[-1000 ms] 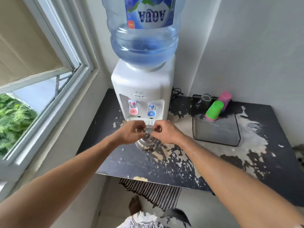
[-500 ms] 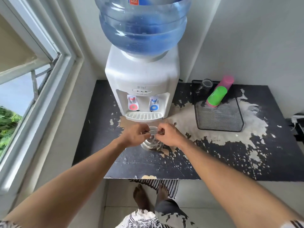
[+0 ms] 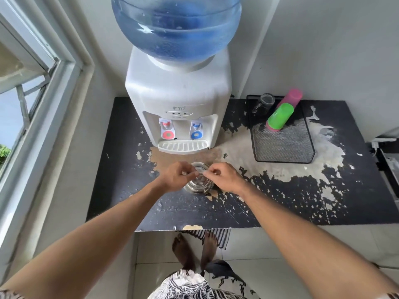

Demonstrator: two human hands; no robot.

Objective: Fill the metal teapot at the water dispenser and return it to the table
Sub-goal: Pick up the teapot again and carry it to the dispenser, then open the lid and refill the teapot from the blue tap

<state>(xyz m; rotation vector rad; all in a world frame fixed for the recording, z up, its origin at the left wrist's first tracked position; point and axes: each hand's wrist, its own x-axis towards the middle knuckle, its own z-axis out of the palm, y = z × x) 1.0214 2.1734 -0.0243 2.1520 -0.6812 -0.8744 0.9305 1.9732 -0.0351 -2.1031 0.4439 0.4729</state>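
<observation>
From the head view, our left hand [image 3: 177, 176] and right hand [image 3: 223, 176] each pinch the thin wire handle over the metal teapot [image 3: 198, 184], which sits on the peeling counter [image 3: 121, 169] just in front of the water dispenser [image 3: 179, 108]. We judge the risks as these: a light fingertip grip could slip under a full pot's weight, and a tilt would spill water onto the counter.
</observation>
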